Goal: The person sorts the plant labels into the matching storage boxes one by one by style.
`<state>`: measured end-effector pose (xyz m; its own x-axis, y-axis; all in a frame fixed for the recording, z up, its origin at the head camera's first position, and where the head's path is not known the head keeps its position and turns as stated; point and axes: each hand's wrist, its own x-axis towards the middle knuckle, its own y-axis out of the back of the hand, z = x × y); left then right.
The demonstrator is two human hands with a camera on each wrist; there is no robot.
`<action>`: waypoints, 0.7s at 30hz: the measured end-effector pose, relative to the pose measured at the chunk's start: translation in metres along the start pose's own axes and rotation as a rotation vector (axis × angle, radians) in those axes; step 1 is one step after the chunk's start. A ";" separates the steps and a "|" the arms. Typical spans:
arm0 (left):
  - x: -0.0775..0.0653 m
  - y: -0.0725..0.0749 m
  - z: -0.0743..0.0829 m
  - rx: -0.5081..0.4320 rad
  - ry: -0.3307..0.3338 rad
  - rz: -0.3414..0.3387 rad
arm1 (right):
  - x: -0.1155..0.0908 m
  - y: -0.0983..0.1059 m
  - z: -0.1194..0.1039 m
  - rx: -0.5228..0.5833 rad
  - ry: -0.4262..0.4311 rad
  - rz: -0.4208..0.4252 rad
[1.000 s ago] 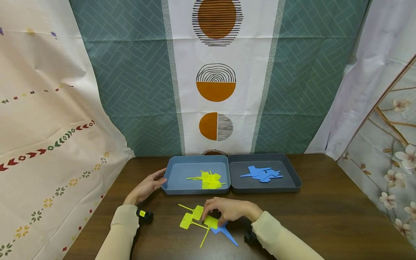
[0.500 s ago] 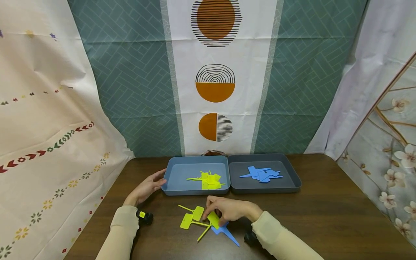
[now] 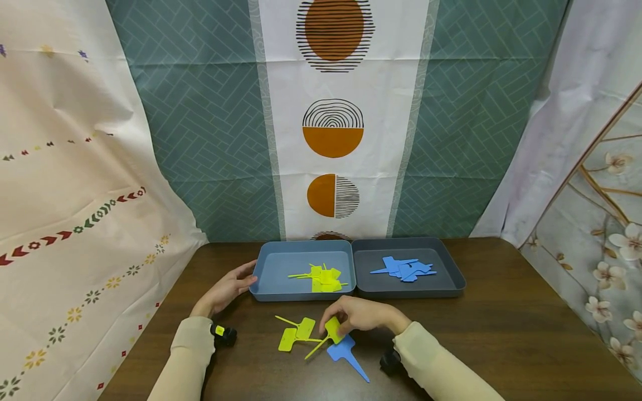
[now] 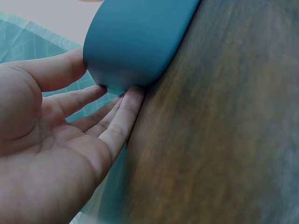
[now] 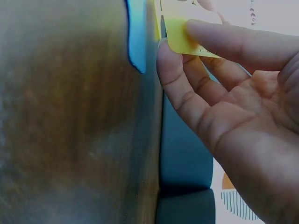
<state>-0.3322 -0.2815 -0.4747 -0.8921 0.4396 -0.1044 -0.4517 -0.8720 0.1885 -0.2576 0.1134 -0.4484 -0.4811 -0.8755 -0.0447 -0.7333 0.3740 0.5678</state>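
My right hand (image 3: pixel 357 313) pinches a yellow T-shaped plant label (image 3: pixel 333 329) by its head, thumb on one face, as the right wrist view shows. The label's stem points down and left. Just below it on the table lies a blue plant label (image 3: pixel 343 349). Two more yellow plant labels (image 3: pixel 288 339) overlap at the left. My left hand (image 3: pixel 228 289) touches the left end of the blue-grey tray (image 3: pixel 281 289); in the left wrist view its fairly straight fingers (image 4: pixel 119 122) and thumb meet the tray's outer wall.
Yellow plant labels (image 3: pixel 326 280) are piled in the blue-grey tray. Against its right side stands a dark grey tray (image 3: pixel 446 284) with a pile of blue plant labels (image 3: pixel 405 269). Both sit toward the back of the brown wooden table (image 3: pixel 506 334), before a hanging curtain (image 3: pixel 215 139).
My right hand has lifted the yellow plant label off the blue one and turned it slightly, uncovering the blue label's head. My left hand stays at the tray.
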 end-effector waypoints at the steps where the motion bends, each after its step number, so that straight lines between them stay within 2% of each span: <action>1: 0.000 0.000 0.000 -0.003 0.002 0.002 | -0.001 0.001 0.000 0.008 0.002 0.008; 5: 0.000 0.000 0.000 -0.003 -0.004 0.002 | -0.003 0.005 -0.002 0.040 0.002 0.056; 12: 0.000 0.000 0.000 -0.005 -0.006 0.002 | -0.008 0.012 -0.003 0.176 -0.044 0.164; 21: -0.001 0.000 0.001 0.002 -0.015 -0.003 | -0.010 0.020 -0.003 0.201 -0.049 0.267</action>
<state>-0.3309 -0.2818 -0.4735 -0.8910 0.4450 -0.0906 -0.4541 -0.8704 0.1903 -0.2654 0.1287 -0.4341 -0.6878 -0.7248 0.0416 -0.6561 0.6451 0.3916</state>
